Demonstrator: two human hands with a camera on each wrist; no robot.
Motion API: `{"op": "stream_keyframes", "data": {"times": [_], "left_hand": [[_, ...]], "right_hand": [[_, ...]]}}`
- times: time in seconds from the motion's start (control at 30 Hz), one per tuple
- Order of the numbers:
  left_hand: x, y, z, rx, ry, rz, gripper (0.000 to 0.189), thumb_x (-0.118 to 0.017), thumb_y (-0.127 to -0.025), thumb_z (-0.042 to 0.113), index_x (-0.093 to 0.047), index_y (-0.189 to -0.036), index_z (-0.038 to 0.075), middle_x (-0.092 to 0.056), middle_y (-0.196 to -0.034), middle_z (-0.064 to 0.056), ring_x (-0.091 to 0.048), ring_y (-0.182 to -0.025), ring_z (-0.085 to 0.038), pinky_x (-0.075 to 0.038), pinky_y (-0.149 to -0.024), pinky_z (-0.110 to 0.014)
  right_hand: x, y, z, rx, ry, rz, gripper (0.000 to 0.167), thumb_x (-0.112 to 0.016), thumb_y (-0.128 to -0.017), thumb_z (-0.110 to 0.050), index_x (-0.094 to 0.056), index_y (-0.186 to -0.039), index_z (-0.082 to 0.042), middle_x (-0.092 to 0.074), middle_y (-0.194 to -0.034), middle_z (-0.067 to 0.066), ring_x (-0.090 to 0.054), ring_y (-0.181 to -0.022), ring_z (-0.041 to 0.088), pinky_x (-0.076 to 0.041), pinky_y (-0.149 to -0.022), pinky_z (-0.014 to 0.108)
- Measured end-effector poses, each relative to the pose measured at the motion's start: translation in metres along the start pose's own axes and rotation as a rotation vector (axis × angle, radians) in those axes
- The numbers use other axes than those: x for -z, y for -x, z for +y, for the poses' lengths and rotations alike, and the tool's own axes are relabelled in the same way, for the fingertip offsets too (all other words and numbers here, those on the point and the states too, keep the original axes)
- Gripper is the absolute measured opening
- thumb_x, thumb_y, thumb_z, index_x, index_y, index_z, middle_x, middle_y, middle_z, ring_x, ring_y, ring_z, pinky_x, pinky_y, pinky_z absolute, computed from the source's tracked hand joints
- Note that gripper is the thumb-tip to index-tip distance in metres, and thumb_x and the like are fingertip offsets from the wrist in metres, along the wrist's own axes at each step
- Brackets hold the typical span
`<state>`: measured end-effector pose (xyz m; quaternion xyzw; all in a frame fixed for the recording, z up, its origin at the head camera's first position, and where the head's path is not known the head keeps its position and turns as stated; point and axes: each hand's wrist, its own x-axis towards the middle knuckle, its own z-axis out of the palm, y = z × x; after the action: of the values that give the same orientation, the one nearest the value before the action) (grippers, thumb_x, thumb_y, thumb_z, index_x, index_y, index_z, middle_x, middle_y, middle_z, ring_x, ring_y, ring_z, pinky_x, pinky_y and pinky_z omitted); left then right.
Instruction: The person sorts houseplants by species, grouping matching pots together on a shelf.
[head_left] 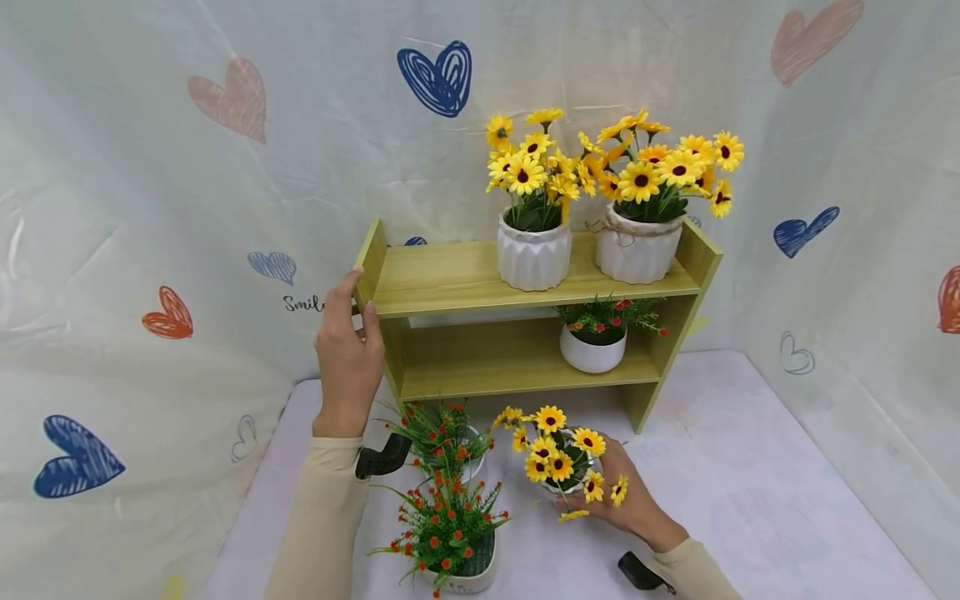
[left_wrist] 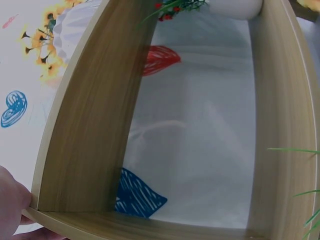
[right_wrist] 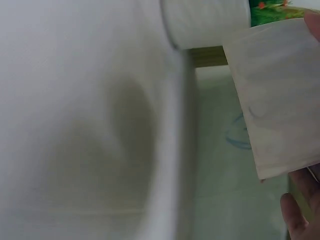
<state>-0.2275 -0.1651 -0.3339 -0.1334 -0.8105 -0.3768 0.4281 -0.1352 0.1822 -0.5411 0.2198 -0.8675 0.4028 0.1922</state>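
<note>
My left hand [head_left: 347,362] grips the upper left end of a two-tier wooden shelf [head_left: 442,279], thumb at the front edge. In the left wrist view, the fingers meet the corner of the shelf board [left_wrist: 95,125]. A pot of yellow artificial flowers [head_left: 553,457] is in my right hand [head_left: 628,493], in front of the shelf's lower right part. Its white pot [right_wrist: 280,95] appears tilted in the right wrist view, with fingers [right_wrist: 295,215] around it. The blossoms hide much of the pot from the head view.
Two white pots of yellow flowers [head_left: 534,254] [head_left: 637,250] stand on the top tier. A red-flowered plant in a white bowl [head_left: 592,350] sits on the lower tier, right side. Two more red-flowered pots [head_left: 468,458] [head_left: 468,575] stand on the white-covered table [head_left: 750,500], front left.
</note>
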Motion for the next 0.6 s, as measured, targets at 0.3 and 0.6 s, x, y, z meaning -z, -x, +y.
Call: {"op": "stream_keyframes", "data": {"times": [0.3, 0.6], "left_hand": [[0.0, 0.0, 0.001, 0.002, 0.006, 0.0, 0.042, -0.056, -0.108, 0.001, -0.053, -0.149, 0.001, -0.06, -0.137, -0.028, -0.068, -0.105, -0.045, -0.066, -0.074, -0.055], [0.001, 0.0, 0.002, 0.009, 0.009, -0.005, 0.041, -0.056, -0.108, 0.001, -0.053, -0.149, 0.001, -0.06, -0.139, -0.028, -0.068, -0.106, -0.045, -0.066, -0.075, -0.056]], "right_hand": [[0.031, -0.021, -0.047, 0.131, -0.078, 0.06, 0.101, -0.104, -0.061, -0.017, -0.055, -0.149, -0.013, -0.063, -0.139, 0.003, -0.056, -0.125, 0.017, -0.036, -0.106, 0.039], [0.049, -0.052, -0.083, 0.2, -0.013, 0.136, 0.083, -0.088, -0.082, -0.054, -0.058, -0.147, -0.013, -0.066, -0.138, 0.005, -0.059, -0.126, 0.027, -0.038, -0.107, 0.056]]}}
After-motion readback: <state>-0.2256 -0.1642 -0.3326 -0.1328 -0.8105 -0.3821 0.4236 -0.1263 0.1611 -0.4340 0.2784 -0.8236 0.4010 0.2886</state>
